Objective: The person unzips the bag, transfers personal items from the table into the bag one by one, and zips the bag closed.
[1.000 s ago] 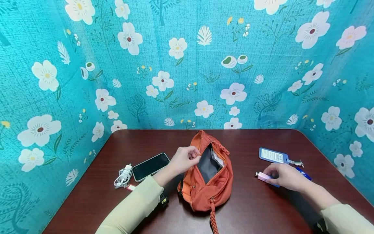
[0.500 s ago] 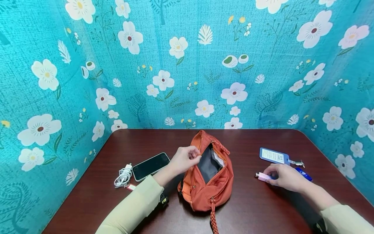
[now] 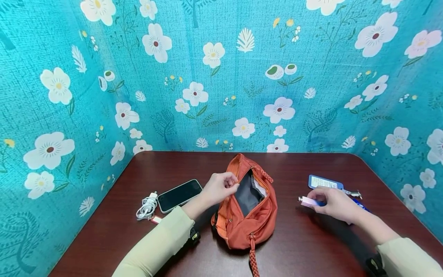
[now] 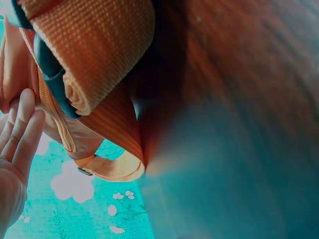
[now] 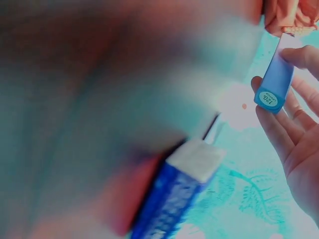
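A rust-orange bag [image 3: 247, 223] lies unzipped on the table, its grey lining and something white showing inside. My left hand [image 3: 221, 187] pinches the left edge of its opening. In the left wrist view, that hand's fingers [image 4: 25, 127] touch the fabric beside a rolled orange strap [image 4: 94, 45]. To the right of the bag, my right hand [image 3: 335, 204] holds a pink-to-blue lipstick [image 3: 308, 201] between thumb and fingers, above the table. The right wrist view shows the round "120" label on the blue end of the lipstick [image 5: 275, 82].
Left of the bag lie a phone [image 3: 180, 195], a coiled white charger cable [image 3: 147, 207] and a small red-and-white item [image 3: 156, 219]. A blue card holder [image 3: 323, 182] with a metal clip and a blue packet [image 5: 177, 199] lie near the right hand. Floral cloth [image 3: 221, 96] surrounds the table.
My right hand has raised the lipstick off the table and shifted it slightly left and away. My left hand stays at the bag's edge.
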A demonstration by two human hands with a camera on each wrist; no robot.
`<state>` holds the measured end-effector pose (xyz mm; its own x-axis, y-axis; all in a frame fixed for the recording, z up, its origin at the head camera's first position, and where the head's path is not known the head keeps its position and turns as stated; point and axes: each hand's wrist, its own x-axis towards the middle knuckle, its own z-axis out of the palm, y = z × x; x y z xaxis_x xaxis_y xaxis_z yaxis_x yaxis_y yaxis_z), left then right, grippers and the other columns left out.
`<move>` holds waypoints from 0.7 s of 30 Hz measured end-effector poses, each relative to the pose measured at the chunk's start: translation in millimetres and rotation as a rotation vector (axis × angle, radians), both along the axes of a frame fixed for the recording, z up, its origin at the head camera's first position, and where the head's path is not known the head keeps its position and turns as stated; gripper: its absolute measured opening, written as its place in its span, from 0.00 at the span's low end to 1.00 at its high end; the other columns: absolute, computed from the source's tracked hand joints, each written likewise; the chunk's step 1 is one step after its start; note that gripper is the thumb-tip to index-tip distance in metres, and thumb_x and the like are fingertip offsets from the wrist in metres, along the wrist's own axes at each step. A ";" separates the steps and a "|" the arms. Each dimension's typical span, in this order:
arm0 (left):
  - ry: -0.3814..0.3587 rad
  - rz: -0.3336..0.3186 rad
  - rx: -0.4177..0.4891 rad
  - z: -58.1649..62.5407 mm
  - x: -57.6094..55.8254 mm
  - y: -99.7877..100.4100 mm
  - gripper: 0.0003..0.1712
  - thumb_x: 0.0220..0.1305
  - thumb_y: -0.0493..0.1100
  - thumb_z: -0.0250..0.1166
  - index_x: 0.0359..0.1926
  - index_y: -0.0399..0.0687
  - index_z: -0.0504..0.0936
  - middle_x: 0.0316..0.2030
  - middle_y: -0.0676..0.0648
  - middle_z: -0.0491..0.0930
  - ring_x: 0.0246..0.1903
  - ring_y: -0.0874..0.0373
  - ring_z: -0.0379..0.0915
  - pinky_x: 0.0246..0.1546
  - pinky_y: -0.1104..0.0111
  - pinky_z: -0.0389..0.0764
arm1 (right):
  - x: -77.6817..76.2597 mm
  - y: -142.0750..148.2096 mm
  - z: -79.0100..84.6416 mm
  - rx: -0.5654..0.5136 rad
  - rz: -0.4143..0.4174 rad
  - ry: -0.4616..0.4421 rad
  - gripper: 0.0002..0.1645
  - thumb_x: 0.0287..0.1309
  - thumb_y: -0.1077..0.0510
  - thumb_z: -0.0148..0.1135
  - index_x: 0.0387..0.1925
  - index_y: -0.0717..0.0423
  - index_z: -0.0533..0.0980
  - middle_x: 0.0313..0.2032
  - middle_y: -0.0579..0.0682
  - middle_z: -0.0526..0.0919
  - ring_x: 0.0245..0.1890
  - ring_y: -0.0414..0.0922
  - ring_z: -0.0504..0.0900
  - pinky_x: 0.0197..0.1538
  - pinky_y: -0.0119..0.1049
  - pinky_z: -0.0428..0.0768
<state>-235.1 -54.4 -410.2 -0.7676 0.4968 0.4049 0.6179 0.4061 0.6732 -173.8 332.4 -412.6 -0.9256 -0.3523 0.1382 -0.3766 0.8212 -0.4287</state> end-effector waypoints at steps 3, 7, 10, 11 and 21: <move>-0.007 0.001 -0.003 0.2 0.4 0.0 0.03 0.62 0.37 0.67 0.35 0.42 0.81 0.24 0.55 0.74 0.21 0.65 0.69 0.25 0.72 0.75 | -2.5 -4.6 7.4 -0.003 0.017 0.035 0.20 0.42 0.61 0.78 0.39 0.47 0.80 0.34 0.40 0.81 0.31 0.40 0.74 0.33 0.34 0.78; -0.005 0.004 -0.006 0.3 -0.1 0.2 0.02 0.62 0.38 0.66 0.35 0.43 0.82 0.24 0.55 0.74 0.21 0.65 0.69 0.25 0.72 0.75 | -7.0 -12.8 18.5 -0.031 0.041 0.063 0.20 0.43 0.63 0.77 0.40 0.48 0.80 0.35 0.44 0.80 0.29 0.41 0.73 0.28 0.32 0.77; 0.007 0.008 -0.010 0.2 -1.1 0.5 0.02 0.62 0.37 0.67 0.34 0.44 0.81 0.24 0.55 0.73 0.21 0.65 0.69 0.25 0.72 0.75 | -11.1 -20.9 26.1 -0.035 0.054 0.088 0.20 0.44 0.63 0.77 0.40 0.49 0.80 0.35 0.45 0.81 0.29 0.42 0.74 0.29 0.33 0.78; 0.006 0.006 -0.009 0.5 -0.8 0.2 0.02 0.62 0.37 0.67 0.34 0.44 0.81 0.24 0.55 0.73 0.21 0.65 0.69 0.25 0.72 0.75 | -12.5 -23.9 28.2 -0.032 0.058 0.095 0.20 0.44 0.62 0.77 0.41 0.49 0.80 0.36 0.44 0.81 0.30 0.41 0.75 0.31 0.33 0.78; -0.002 0.018 -0.021 0.5 0.7 0.6 0.02 0.62 0.37 0.67 0.34 0.47 0.80 0.24 0.55 0.74 0.21 0.65 0.69 0.24 0.74 0.75 | -27.3 -57.4 38.4 -0.074 0.161 0.138 0.19 0.46 0.60 0.76 0.41 0.47 0.81 0.36 0.39 0.82 0.31 0.39 0.75 0.35 0.35 0.79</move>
<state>-234.4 -53.9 -409.7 -0.7775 0.4911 0.3927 0.6087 0.4312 0.6660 -201.2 275.0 -374.2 -0.8286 -0.4787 0.2904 -0.5599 0.7137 -0.4209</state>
